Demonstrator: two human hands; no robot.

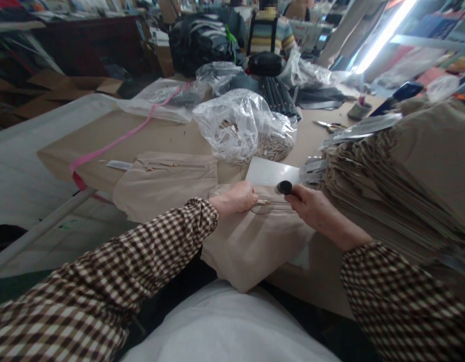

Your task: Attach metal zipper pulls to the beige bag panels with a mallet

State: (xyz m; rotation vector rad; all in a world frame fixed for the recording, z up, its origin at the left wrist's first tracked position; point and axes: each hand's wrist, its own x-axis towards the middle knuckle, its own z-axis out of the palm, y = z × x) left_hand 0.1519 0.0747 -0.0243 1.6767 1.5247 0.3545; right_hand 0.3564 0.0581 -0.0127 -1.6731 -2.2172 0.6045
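Observation:
A beige fabric piece with a zipper [251,246] lies in front of me, its lower corner hanging over the table edge. My left hand [238,197] is closed at the zipper's left end, fingertips pinching the cloth; exactly what sits between them is hidden. Beside it is a small gold-coloured zipper pull [267,202], with a thin loop below. My right hand [311,208] grips a tool with a round black end [284,187], held just above the zipper's right part. A second zippered beige piece [168,183] lies flat to the left.
A white board [272,171] lies behind the fabric. A tall stack of beige pieces [398,186] stands right. Behind are clear plastic bags [232,125] of small parts, and scissors [328,125]. A pink ribbon [115,143] crosses the table's left. A person [270,35] sits farther back.

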